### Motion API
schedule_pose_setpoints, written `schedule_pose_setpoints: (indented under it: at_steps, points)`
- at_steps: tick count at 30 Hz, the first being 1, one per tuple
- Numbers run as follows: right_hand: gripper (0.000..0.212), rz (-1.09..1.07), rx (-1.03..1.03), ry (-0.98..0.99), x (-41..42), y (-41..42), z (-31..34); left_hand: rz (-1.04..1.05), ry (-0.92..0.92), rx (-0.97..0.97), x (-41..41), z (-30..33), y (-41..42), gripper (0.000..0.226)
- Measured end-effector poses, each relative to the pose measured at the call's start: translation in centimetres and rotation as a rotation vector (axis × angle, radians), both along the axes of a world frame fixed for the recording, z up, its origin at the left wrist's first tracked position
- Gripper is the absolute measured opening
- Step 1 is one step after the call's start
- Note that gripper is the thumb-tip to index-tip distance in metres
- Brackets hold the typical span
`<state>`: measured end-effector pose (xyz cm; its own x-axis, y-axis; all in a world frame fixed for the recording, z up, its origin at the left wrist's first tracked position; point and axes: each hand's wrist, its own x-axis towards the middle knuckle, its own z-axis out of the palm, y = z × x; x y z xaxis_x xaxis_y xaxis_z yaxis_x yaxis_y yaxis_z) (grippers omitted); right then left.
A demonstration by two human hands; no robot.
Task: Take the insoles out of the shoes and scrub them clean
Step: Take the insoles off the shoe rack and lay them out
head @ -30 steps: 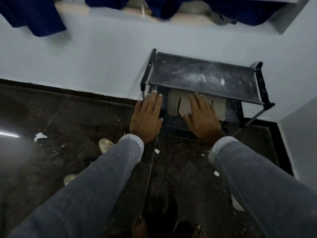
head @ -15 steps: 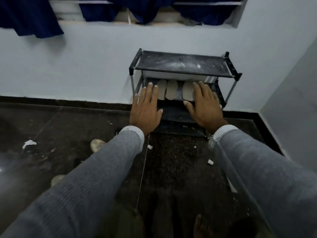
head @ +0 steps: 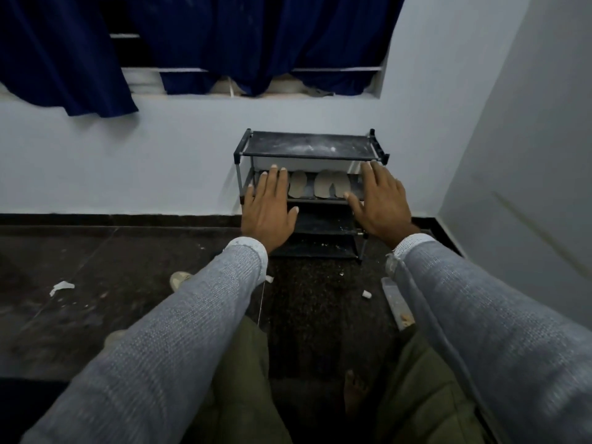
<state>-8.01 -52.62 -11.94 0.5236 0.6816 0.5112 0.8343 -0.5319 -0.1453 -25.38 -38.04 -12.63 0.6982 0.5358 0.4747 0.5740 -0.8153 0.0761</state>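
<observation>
Both hands were spread flat and held nothing: the left hand [head: 267, 209] and the right hand [head: 381, 203] hovered in front of the shoe rack [head: 309, 149] by the far wall. The insoles [head: 320, 188] lay on its middle shelf, between the hands. The rack looked light, so a careless pull could probably tip it or drop the insoles onto the dirty floor [head: 96, 267].

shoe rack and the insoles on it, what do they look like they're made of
Shoe rack: looks like dark metal tubing with matte black fabric or plastic shelves, dusty white smears on top. Insoles: pale grey, flat, matte, probably foam or felt; too small to tell.
</observation>
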Motion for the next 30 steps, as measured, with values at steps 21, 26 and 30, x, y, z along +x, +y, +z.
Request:
schedule_pose_setpoints:
  at_steps: [21, 26, 30]
  points:
    - [0.069, -0.062, -0.132, 0.297, 11.3, 6.9, -12.0, -0.056, 0.145, -0.263, 12.0, -11.3, 7.3, 0.076]
    - [0.07, -0.074, -0.125, 0.447, 17.4, 11.9, -16.8, -0.043, 0.131, -0.452, 20.0, -15.6, 11.6, 0.074]
    - [0.069, -0.054, -0.137, 0.587, 22.3, 16.0, -20.4, -0.012, 0.093, -0.586, 26.8, -18.8, 14.9, 0.073]
